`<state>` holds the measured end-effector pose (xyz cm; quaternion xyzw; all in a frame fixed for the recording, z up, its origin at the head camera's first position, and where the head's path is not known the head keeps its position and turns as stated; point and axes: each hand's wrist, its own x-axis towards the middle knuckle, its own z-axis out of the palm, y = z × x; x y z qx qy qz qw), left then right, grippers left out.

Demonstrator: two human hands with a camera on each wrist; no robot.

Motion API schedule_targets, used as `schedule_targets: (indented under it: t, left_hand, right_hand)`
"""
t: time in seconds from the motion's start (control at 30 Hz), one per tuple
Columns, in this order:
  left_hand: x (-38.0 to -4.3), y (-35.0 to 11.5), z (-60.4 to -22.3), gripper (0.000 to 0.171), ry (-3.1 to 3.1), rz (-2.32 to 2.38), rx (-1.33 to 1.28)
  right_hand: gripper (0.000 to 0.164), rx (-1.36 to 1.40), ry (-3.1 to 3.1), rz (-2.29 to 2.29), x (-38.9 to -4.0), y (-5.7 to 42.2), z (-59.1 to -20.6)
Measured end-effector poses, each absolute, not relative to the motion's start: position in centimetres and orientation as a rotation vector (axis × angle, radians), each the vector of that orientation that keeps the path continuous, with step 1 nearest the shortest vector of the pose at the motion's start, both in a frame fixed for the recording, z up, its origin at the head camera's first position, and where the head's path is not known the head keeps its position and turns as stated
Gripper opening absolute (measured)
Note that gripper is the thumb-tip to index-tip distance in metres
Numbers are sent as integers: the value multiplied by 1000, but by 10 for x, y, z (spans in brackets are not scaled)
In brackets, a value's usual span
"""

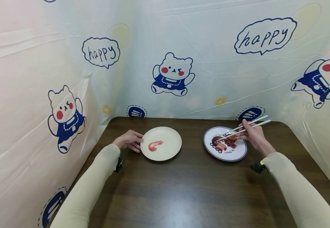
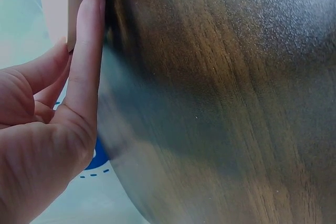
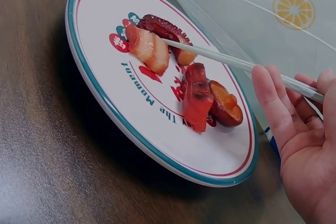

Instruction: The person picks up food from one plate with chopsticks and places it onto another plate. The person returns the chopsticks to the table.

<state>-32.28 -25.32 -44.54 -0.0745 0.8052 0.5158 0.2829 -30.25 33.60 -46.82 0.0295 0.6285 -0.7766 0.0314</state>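
In the head view, my left hand [image 1: 129, 140] holds the left rim of a round cream plate [image 1: 169, 151]. A cooked orange-and-white shrimp [image 1: 154, 146] lies on that plate. The left wrist view shows thumb and fingers at the plate's edge [image 2: 75, 11]. My right hand [image 1: 251, 134] grips a pair of pale chopsticks [image 3: 223, 57], slanting down over a white printed plate [image 3: 123, 72] with a green rim. Their tips touch or hover near a pale layered meat piece [image 3: 149, 51] and a dark tentacle-like piece [image 3: 163, 26]. A red glossy piece [image 3: 198, 100] and a brown mushroom-like piece [image 3: 226, 106] lie beside them.
Both plates stand near the far side of a dark wooden table [image 1: 167, 186]. A pale curtain [image 1: 210, 69] with printed bears surrounds the table at the back and sides. Long sleeves cover both arms, with a small dark device [image 1: 258, 167] at the right wrist.
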Motion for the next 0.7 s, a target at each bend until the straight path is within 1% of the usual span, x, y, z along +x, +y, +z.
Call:
schedule_targets:
  t: [0.13,0.33,0.53,0.7]
  left_hand:
    - [-323,-254,-447,47,2152,1385,-198]
    - [-324,-255,-448,47,2151,1381,-200]
    - [-324,-253,-446,47,2152,1378,-195]
    - [-325,-253,-448,48,2146,1376,-196]
  right_hand:
    - [50,135,1971,-2380,-300,332,-466]
    - [50,162,1986,-2362,-297,329,-461]
    - [50,144,1998,-2360,-298,329,-461]
    - [55,77,2035,-2343,-301,326,-462]
